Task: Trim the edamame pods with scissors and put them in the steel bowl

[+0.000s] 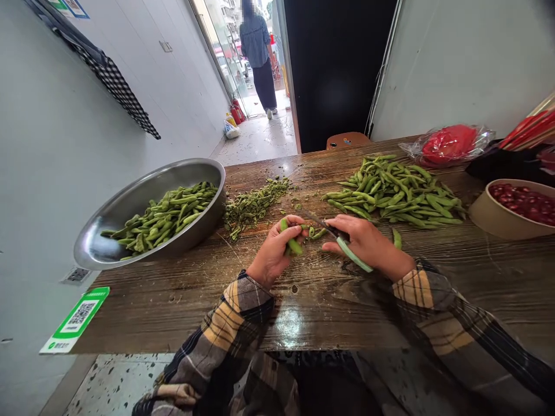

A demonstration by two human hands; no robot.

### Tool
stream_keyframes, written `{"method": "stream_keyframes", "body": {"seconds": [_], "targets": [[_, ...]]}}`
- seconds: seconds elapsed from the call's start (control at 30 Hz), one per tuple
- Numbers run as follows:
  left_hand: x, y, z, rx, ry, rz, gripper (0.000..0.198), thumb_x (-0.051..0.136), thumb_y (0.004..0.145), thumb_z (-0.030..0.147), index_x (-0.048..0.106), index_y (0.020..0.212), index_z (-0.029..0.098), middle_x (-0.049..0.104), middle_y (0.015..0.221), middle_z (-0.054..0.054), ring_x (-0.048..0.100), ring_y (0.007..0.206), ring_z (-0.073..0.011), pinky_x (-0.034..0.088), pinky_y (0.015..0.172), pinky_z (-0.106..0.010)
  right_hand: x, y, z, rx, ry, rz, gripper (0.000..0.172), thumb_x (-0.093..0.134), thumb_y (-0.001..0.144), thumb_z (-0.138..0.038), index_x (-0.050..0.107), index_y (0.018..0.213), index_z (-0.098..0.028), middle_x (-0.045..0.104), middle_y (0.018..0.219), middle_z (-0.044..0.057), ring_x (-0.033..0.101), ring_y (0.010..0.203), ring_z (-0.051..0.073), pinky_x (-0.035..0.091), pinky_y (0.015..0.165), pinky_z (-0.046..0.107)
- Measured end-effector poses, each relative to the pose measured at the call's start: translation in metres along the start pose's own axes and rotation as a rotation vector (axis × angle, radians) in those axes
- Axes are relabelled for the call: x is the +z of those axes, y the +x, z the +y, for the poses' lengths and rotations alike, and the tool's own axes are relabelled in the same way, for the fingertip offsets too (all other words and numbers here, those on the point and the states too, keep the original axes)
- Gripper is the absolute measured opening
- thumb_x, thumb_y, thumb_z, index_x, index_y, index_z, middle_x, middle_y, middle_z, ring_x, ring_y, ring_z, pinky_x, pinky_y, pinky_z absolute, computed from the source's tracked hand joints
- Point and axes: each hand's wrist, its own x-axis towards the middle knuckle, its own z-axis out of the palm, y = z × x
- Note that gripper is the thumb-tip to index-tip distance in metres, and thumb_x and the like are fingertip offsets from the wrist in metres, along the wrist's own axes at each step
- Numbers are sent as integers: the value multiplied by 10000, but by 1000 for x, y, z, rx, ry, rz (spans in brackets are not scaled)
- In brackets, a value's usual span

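I pinch plump green pods (295,247) at a tilt in my left hand (275,251); my right hand (364,242) grips the scissors (353,255), pale-green handled, dark blades slanting forward and left, near the pods

No words or numbers can be read. A green-and-white card (83,316) at the left end of the bench (208,306) carries a QR code, with a round green logo and lettering too small to make out; a second QR code label (76,275) lies behind it, and green and blue signs (69,7) on the wall (143,29) are cut off
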Motion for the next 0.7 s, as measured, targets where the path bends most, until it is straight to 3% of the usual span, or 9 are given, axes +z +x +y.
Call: {"method": "stream_keyframes", "body": {"seconds": [0.13, 0.27, 0.37, 0.47, 0.6, 0.7], "targets": [[0, 1, 4, -71, -78, -42, 214, 698, 696, 265, 556, 829, 173, 576, 712, 22, 510, 529, -63, 363, 449, -167, -8, 3, 9, 96, -7, 204, 380, 673, 803, -433, 649, 1059, -153, 677, 941, 110, 645, 873, 262, 500, 786, 380], [4, 6, 2, -55, 106, -57, 263, 690, 732, 354, 510, 808, 179, 589, 745, 15, 520, 524, -78, 380, 443, -192, -10, 4, 14, 100, -16, 221, 374, 639, 823, -455, 656, 1042, -152, 668, 853, 88, 632, 790, 245, 497, 719, 369], [7, 14, -3, 36, 461, -36, 238, 654, 761, 374, 549, 813, 166, 523, 617, 43, 458, 474, -76, 340, 453, -204, -7, 4, 16, 89, -20, 205, 392, 646, 818, -448, 655, 1076, -154, 682, 920, 104, 638, 851, 253, 494, 777, 380], [11, 23, -8, 217, 979, 11, 189, 620, 781, 319, 562, 708, 154, 489, 573, 38, 430, 525, -87, 314, 513, -220, -4, 4, 18, 95, -25, 191, 397, 652, 816, -436, 655, 1088, -146, 689, 950, 117, 643, 903, 264, 490, 826, 390], [21, 28, -12, 333, 1592, -4, 173, 585, 812, 316, 586, 714, 174, 595, 722, -17, 515, 671, -143, 323, 587, -257, -3, 4, 19, 99, -30, 186, 404, 655, 815, -431, 653, 1101, -146, 685, 1027, 137, 642, 959, 282, 495, 843, 398], [29, 29, -16, 312, 1822, 8, 158, 563, 833, 336, 620, 817, 190, 636, 879, -60, 571, 763, -185, 340, 610, -277, -3, 4, 19, 105, -32, 186, 415, 659, 812, -429, 647, 1121, -152, 680, 1059, 140, 640, 983, 284, 494, 863, 401]]}}
